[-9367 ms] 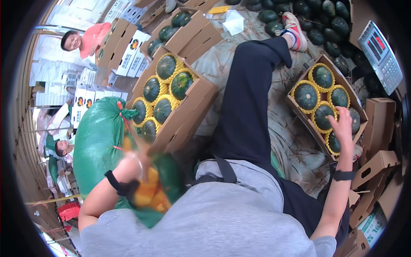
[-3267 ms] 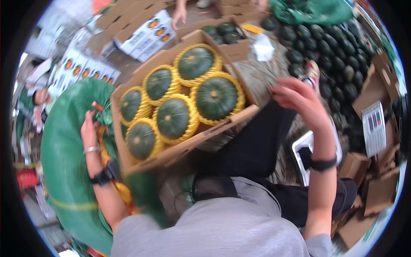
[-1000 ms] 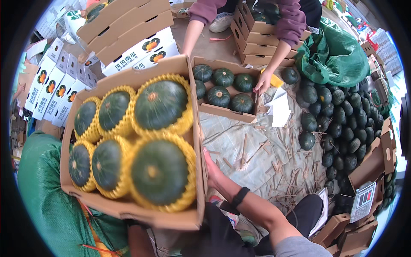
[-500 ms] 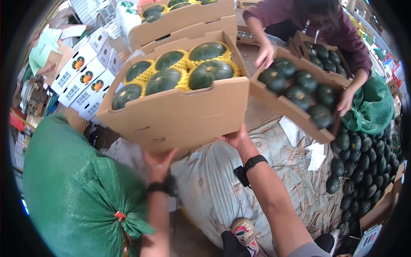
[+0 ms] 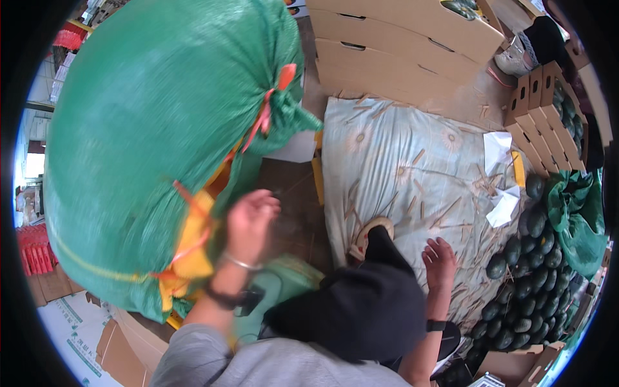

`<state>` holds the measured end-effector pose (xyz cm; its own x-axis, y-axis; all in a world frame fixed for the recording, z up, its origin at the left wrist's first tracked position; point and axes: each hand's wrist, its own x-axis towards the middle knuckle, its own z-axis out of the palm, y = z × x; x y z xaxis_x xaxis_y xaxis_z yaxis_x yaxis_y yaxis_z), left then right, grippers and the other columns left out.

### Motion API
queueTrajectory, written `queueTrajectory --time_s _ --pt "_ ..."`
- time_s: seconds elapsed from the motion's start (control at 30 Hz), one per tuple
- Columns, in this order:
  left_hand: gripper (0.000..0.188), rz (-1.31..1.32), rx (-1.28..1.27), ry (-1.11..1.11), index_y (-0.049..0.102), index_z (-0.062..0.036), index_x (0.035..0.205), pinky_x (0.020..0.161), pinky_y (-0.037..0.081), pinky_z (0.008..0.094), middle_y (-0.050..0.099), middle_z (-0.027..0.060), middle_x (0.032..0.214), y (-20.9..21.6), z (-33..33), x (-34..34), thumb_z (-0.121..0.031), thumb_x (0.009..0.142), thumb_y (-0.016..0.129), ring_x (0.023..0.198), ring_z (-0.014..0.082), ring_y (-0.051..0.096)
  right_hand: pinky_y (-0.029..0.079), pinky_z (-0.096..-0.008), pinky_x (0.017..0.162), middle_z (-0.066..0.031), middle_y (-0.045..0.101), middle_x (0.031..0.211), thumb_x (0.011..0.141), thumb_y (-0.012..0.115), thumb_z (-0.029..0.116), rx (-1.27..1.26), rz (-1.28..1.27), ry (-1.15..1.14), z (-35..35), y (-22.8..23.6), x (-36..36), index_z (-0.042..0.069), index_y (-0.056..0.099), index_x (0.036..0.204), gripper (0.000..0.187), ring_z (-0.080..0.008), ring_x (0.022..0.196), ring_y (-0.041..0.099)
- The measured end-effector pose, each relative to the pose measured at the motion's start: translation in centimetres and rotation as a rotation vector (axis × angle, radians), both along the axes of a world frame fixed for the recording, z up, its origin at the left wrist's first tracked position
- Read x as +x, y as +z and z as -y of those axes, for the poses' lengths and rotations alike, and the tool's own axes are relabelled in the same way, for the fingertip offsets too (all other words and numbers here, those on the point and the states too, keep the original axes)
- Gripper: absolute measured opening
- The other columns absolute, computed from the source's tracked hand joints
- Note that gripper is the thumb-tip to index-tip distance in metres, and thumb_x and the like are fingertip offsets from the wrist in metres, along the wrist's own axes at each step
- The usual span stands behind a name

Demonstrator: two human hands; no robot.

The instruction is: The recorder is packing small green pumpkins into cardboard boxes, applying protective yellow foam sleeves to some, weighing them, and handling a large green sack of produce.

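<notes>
My left hand [image 5: 252, 222] is empty, its fingers loosely bent and somewhat blurred. It is beside the large, bulging green woven sack [image 5: 155, 135], close to the yellow netting [image 5: 193, 242] and red ties along the sack's side; whether it touches the sack I cannot tell. Over the pale flowered quilt [image 5: 400, 161], my right hand [image 5: 440, 261] hangs with fingers apart and nothing in it. At the far side, large cardboard boxes [image 5: 393, 48] stand stacked, away from both hands. Dark green pumpkins [image 5: 463, 9] in yellow foam nets partly show in the top one.
Strips of cardboard and white paper [image 5: 503, 209] litter the quilt. A pile of dark green pumpkins [image 5: 522, 297] covers the floor at right, beside a crumpled green net bag [image 5: 577, 219]. Smaller boxes [image 5: 538, 129] of pumpkins stand stacked behind, near another person's shoe [image 5: 514, 59].
Both hands have let go of the pumpkin box, which is now on the stack. My view has turned left and down, and my hands have drawn back toward me and apart.
</notes>
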<state>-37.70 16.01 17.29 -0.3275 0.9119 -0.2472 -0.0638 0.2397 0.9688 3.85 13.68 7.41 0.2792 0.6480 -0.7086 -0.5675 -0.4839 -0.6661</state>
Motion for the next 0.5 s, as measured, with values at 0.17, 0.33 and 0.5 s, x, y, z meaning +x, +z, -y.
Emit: queueTrajectory --time_s 0.17,0.33,0.5 --pt "0.048 -1.086 0.268 -0.117 0.043 0.0016 0.129 0.074 0.051 0.0280 0.050 0.0149 0.123 6.9 2.2 -0.8 -0.002 0.084 0.059 0.084 0.0175 0.060 0.053 -0.0304 0.066 -0.0130 0.066 0.095 0.090 0.058 0.016 0.135 0.056 -0.067 4.5 3.8 0.9 0.003 0.054 0.110 0.025 -0.0179 0.074 0.062" --pt "0.042 -1.044 0.096 -0.271 0.049 0.0018 0.115 0.059 0.051 0.0335 0.064 0.0165 0.083 3.9 -2.2 -2.1 -0.023 0.085 0.063 0.055 0.0206 0.062 0.053 -0.0291 0.065 -0.0121 0.066 0.094 0.091 0.057 0.012 0.307 0.109 -0.015 5.9 9.1 -1.4 0.002 0.055 0.108 0.019 -0.0161 0.073 0.062" --pt "0.020 -1.026 0.352 -0.423 0.055 0.0014 0.081 0.055 0.044 0.0431 0.054 0.0202 0.061 4.5 -1.9 2.2 -0.018 0.087 0.058 0.060 0.0363 0.059 0.051 -0.0248 0.070 -0.0088 0.066 0.093 0.092 0.054 0.011 0.431 0.299 0.199 4.5 15.7 -3.2 0.001 0.060 0.106 0.018 -0.0114 0.075 0.060"
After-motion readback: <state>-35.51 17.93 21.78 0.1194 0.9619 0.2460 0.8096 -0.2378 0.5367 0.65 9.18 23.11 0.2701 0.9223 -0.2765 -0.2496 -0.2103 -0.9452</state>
